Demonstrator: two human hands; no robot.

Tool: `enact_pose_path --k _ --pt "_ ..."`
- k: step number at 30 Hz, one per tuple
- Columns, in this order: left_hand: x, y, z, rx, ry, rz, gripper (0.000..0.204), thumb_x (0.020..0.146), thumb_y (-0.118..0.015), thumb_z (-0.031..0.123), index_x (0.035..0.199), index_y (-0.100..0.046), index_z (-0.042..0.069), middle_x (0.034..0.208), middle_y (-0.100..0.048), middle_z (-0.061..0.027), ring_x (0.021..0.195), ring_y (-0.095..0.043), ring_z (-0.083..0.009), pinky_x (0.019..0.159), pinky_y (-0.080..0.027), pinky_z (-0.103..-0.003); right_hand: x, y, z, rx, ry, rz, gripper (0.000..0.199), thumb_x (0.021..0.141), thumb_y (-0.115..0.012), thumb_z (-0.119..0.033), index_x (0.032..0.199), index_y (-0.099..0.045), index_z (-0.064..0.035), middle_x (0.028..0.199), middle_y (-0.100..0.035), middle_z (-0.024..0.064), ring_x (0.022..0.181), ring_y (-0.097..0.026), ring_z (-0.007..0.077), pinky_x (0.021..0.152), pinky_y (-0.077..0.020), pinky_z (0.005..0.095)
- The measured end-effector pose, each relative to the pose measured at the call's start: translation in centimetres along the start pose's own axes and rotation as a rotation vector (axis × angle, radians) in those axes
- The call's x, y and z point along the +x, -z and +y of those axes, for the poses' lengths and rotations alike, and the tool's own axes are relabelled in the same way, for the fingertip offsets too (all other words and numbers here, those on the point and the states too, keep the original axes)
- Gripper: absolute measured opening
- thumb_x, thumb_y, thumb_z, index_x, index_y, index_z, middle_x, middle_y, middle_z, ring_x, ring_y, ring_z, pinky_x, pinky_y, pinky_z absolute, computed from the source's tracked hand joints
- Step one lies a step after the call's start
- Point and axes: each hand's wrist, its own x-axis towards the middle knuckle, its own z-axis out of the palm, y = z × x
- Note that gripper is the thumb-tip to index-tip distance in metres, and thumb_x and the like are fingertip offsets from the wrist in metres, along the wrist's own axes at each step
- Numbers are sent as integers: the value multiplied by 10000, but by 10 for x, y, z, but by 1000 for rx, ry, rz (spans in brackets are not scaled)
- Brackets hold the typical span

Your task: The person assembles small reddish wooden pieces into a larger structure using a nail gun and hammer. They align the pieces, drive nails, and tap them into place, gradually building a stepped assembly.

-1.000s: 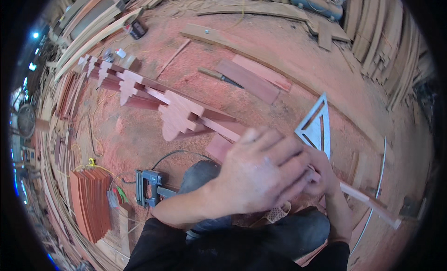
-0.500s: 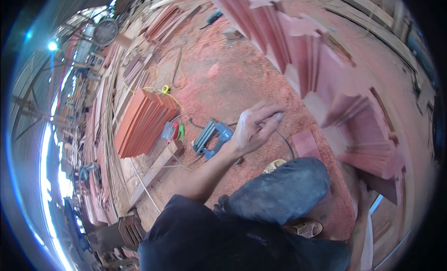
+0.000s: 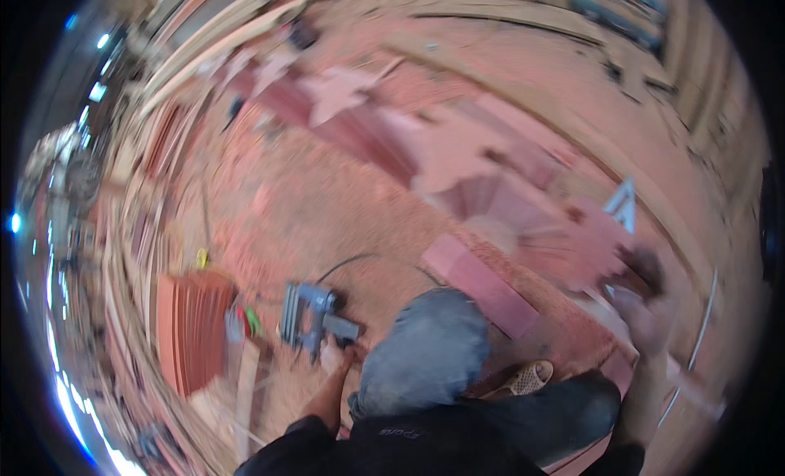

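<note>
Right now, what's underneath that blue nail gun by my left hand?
Sawdust-strewn floor shows around the blue nail gun, and your left hand is at its near side. Whatever lies directly beneath is covered by the tool, so I can't tell.

A woodworking shop — stacked boards (image 3: 192,333), a nail gun (image 3: 315,298), reddish sawdust (image 3: 278,202) underfoot.

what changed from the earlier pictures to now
The left hand has parted from the right hand and moved left to the blue nail gun; blur hides any grip. The carved wood shows more fluted side than at first. The reddish board stack stayed put.
</note>
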Motion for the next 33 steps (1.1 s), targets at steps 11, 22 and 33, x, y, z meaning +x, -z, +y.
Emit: enact_pose_path --k 11,22,33 --pt "5 111 58 -680 156 -380 294 924 -769 300 1020 -738 24 733 -697 -100 646 -710 -258 594 -574 -385 24 -42 -64 -665 80 -29 848 707 -913 -693 1140 -572 -48 910 -748 172 762 -782 368 670 -622 466" --pt "-40 486 400 -187 -1033 440 337 958 -774 190 1248 -717 29 1007 -711 -58 908 -679 -162 805 -537 -353 -53 -96 -59 -680 282 250 469 955 -736 -593 1026 -615 -146 820 -526 6 685 -587 178 622 -397 360" --pt "-60 165 738 1241 -1826 -408 373 800 -801 217 1162 -759 142 945 -783 -129 947 -774 -363 784 -611 -528 -87 -99 -60 -697 333 77 334 954 -625 -278 1267 -615 -160 1116 -676 121 938 -710 328 771 -555 431"
